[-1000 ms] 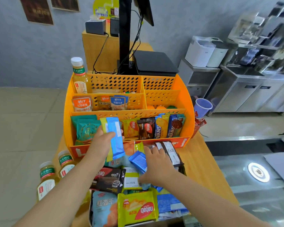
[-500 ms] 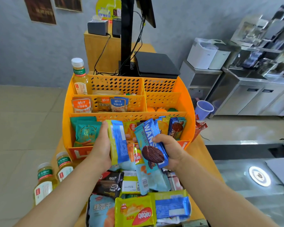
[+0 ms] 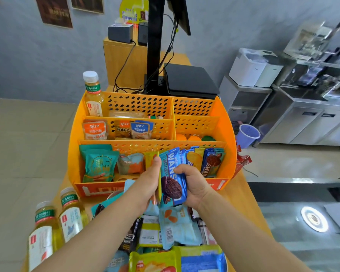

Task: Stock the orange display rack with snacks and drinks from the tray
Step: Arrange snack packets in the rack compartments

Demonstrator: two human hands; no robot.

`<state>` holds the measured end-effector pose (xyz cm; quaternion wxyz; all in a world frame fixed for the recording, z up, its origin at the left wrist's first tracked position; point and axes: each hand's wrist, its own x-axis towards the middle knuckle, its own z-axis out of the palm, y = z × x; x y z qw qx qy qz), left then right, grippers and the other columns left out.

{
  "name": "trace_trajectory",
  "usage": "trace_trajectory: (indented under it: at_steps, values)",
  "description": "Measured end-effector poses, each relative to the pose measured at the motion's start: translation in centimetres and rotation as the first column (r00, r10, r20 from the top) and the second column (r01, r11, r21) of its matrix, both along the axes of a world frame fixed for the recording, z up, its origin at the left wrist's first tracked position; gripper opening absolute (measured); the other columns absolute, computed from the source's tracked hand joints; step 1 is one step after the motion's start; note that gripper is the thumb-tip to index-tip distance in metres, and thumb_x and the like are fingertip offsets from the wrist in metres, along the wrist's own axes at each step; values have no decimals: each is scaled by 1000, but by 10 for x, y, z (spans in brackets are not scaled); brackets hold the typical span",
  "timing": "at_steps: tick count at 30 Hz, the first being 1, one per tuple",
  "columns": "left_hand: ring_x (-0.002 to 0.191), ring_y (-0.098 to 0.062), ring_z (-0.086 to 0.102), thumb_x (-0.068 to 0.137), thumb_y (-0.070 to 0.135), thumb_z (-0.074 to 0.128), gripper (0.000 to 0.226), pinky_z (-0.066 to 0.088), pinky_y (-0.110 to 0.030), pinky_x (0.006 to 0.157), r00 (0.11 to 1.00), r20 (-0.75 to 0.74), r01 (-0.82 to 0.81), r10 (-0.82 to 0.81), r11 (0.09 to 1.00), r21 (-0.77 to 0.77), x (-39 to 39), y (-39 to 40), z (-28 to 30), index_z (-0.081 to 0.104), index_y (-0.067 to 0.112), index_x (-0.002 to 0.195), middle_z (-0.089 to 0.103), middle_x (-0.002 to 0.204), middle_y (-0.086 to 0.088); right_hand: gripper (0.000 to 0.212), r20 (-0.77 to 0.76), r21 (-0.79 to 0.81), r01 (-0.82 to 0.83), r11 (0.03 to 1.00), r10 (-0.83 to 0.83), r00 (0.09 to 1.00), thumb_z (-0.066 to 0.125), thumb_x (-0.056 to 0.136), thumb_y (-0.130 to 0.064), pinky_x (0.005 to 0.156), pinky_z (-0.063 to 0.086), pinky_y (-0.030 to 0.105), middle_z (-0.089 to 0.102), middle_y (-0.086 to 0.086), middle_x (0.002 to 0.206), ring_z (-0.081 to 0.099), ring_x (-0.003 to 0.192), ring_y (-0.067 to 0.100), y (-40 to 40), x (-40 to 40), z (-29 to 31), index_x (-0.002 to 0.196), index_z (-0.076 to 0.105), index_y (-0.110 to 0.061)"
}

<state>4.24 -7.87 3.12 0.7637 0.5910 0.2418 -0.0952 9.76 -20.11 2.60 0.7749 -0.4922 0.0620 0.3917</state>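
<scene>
The blue chocolate biscuit packet (image 3: 172,179) stands upright at the front lip of the orange display rack (image 3: 227,122), its top edge already over the front row. The right hand (image 3: 194,184) grips it, fingers curled round its right edge. The left hand (image 3: 148,183) pinches a thin yellow-edged packet (image 3: 159,173) pressed flat against the biscuit packet's left face, thumb pointing toward the rack.

To seat them well, I would tip both packets forward together and slide them into the gap in that front row, between the yellow wafer packet (image 3: 150,160) and the row of matching blue packets (image 3: 212,163), faces outward, letting go only once the bottoms rest on the rack floor.

Nearer than the rack, the tray (image 3: 225,260) holds more snacks, and two tea bottles (image 3: 57,224) stand on the surface (image 3: 249,205) to its left.
</scene>
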Motion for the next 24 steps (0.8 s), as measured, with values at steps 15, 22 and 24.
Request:
trace_trajectory:
  at_steps: [15, 22, 24]
  values:
    - [84, -28, 73, 73, 32, 69, 46, 59, -34, 62, 982, 65, -153, 178, 949, -277, 12, 14, 0, 71, 6, 110, 73, 102, -18, 35, 112, -63, 10, 998, -2, 994, 59, 95, -15, 81, 58, 50, 69, 26, 113, 71, 85, 34, -4, 15, 10, 125, 59, 3]
    - [82, -26, 74, 78, 40, 64, 40, 59, -33, 57, 979, 79, -146, 190, 912, -383, 14, 17, -3, 70, 12, 106, 74, 102, -16, 32, 126, -49, -12, 999, 18, 992, 59, 95, -13, 69, 62, 42, 71, 23, 107, 73, 78, 30, -8, 22, 16, 123, 60, 3]
    - [83, -26, 74, 80, 40, 64, 42, 59, -34, 58, 973, 80, -175, 216, 917, -358, 16, 14, -4, 68, 10, 109, 74, 102, -17, 31, 133, -44, -18, 999, 24, 991, 60, 95, -12, 66, 61, 39, 72, 23, 106, 73, 78, 29, -8, 22, 16, 122, 60, 3]
